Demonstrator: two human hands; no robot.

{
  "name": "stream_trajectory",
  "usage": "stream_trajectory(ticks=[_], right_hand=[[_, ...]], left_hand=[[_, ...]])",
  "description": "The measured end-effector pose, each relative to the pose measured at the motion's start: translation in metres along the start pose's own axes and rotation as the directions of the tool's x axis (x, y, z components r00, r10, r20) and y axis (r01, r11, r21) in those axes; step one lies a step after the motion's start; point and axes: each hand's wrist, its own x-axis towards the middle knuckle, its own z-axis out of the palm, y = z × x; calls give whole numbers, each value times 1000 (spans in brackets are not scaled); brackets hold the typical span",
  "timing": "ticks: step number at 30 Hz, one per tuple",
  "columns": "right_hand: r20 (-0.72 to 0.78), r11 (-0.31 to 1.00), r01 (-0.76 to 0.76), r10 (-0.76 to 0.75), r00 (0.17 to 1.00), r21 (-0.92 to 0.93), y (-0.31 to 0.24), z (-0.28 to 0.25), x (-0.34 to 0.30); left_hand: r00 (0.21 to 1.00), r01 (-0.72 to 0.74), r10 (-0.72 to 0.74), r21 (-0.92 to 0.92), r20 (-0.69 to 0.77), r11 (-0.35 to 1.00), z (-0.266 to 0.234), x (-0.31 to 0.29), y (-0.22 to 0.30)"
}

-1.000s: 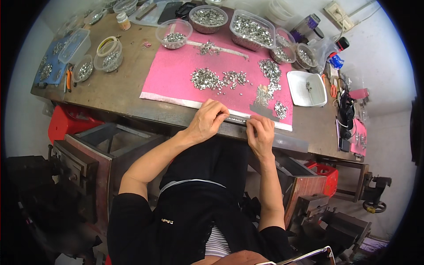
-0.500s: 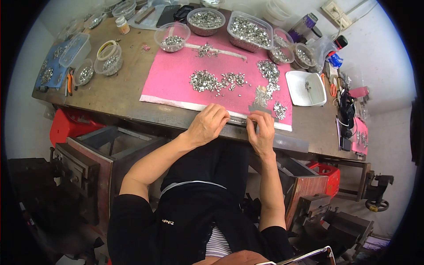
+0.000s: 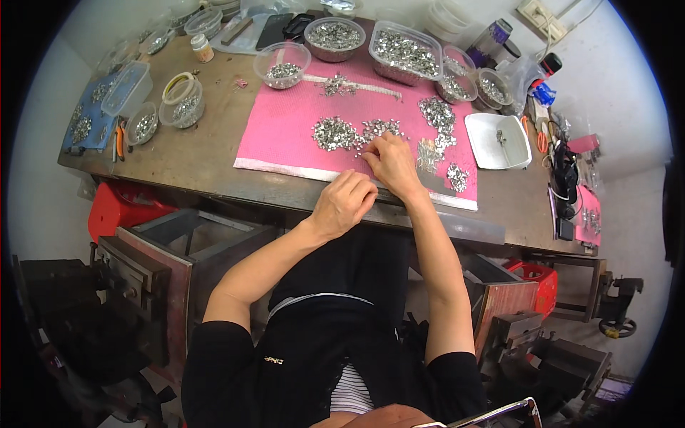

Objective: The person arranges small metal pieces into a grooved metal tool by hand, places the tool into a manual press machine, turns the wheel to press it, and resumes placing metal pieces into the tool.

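At the lower centre of the frame, by the front edge of the metal-topped workbench (image 3: 207,153), the left hand (image 3: 344,205) stays with its fingers curled and tips drawn narrow; whether it grips anything is hidden.

The right hand (image 3: 394,167) is what has changed: half a second ago it was pinching beside the left at the edge, and now it has crossed up onto the pink mat (image 3: 278,135). Its fingers bend down, thumb and forefinger close together, at the near side of a loose scatter of small silver metal pieces (image 3: 378,128); I cannot tell whether one is between them. The work at the edge is thus left to the left hand alone, while the right is among the pieces.

Just left of that scatter lies a denser heap of silver pieces (image 3: 333,133); right of the hand is a bunch of thin metal pins (image 3: 428,155). Toward the top of the frame stands a rectangular clear plastic tub (image 3: 401,73), filled with similar pieces.
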Motion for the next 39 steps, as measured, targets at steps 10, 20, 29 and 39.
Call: stream_trajectory(ticks=[10, 20, 29, 39], right_hand=[[-79, 959, -42, 66, 995, 279, -25, -29, -64], [-150, 991, 87, -72, 986, 100, -28, -19, -80], [-143, 991, 90, -76, 987, 98, -29, -19, -78], [-180, 985, 168, -170, 969, -27, -36, -23, -82]], left_hand=[[998, 50, -49, -49, 27, 998, -8, -18, -11], [988, 154, -153, -132, 23, 979, -2, -22, -10], [991, 131, -132, -108, 5, 985, 0, -24, -17], [994, 90, -94, -83, -49, 992, -1, -26, -12]])
